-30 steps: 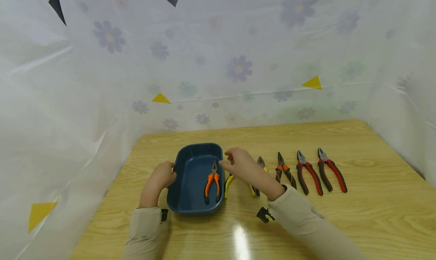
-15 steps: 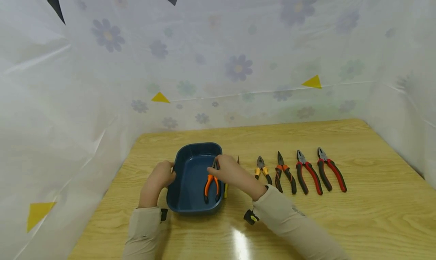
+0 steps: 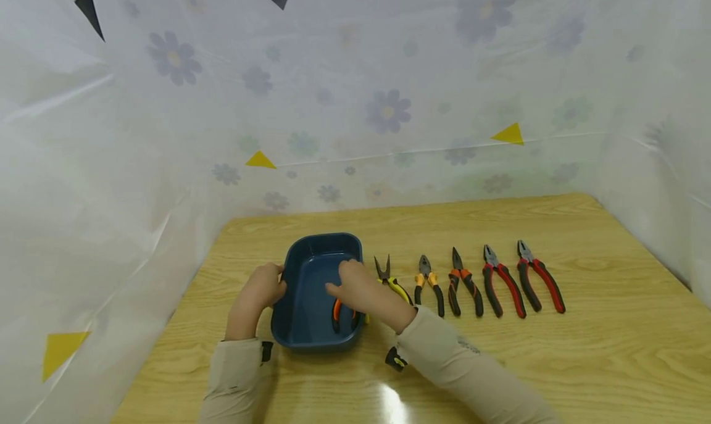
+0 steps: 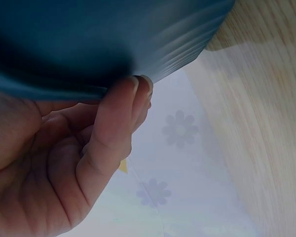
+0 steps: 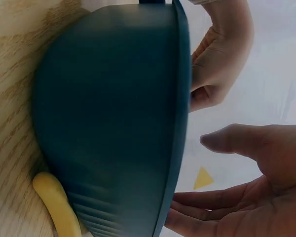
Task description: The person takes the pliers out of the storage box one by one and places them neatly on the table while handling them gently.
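Note:
A dark blue plastic tub [image 3: 311, 300] sits on the table with orange-and-black pliers [image 3: 336, 316] inside, partly covered by my right hand. My left hand [image 3: 261, 294] holds the tub's left rim; in the left wrist view, fingertips [image 4: 121, 101] press on its ribbed outer wall. My right hand [image 3: 363, 291] reaches over the right rim above the pliers. In the right wrist view, its thumb [image 5: 232, 139] stands apart from the fingers, with nothing between them. Yellow-handled long-nose pliers [image 3: 399, 290] lie right beside the tub, partly behind my right hand.
To the right, in a row on the wooden table [image 3: 472, 362], lie yellow-and-black pliers [image 3: 424, 282], orange-and-black long-nose pliers [image 3: 465, 282], and two red-and-black pliers [image 3: 502, 282]. A flower-patterned plastic sheet [image 3: 389, 72] hangs behind and at both sides.
My right hand has moved left, from outside the tub's right rim to over the orange-and-black pliers, uncovering the pliers in the row. My left hand and the tub have stayed put.

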`<state>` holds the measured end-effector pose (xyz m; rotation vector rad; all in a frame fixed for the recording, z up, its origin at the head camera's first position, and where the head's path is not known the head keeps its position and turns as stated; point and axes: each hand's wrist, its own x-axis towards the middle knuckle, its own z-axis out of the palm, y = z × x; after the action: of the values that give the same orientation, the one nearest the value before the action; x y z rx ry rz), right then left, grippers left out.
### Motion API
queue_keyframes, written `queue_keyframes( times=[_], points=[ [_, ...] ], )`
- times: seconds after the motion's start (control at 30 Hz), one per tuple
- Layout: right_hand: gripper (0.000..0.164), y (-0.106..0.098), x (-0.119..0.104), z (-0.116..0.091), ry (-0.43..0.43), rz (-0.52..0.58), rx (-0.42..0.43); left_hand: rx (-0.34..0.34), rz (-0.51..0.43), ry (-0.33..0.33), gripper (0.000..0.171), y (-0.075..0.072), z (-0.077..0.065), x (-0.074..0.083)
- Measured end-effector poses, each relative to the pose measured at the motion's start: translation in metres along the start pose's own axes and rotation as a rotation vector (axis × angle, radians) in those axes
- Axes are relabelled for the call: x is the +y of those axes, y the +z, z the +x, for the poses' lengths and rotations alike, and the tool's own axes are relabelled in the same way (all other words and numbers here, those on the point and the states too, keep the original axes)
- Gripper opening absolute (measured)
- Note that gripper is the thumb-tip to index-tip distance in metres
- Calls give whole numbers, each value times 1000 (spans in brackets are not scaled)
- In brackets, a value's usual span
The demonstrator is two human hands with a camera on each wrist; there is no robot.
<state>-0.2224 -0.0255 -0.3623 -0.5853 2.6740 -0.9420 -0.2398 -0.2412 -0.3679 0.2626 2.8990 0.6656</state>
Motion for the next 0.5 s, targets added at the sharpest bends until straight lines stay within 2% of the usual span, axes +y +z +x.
queue_keyframes(
  times=[0.1,0.2,0.27,0.37,0.5],
  points=[
    [29,4,-1,2,8,-35,-12,-2,-5,0,48,0,0,0],
    [38,9,-3,4,-2,-79,-12,-1,-7,-3,48,0,-1,1],
    [43,13,-4,5,-17,-149,-6,0,-5,-5,48,-1,-1,1],
    [41,21,-8,7,-47,-370,25,2,-2,-7,49,-1,-1,2],
    [32,35,-13,7,-83,-797,89,3,1,-4,48,0,-1,2]
  ],
)
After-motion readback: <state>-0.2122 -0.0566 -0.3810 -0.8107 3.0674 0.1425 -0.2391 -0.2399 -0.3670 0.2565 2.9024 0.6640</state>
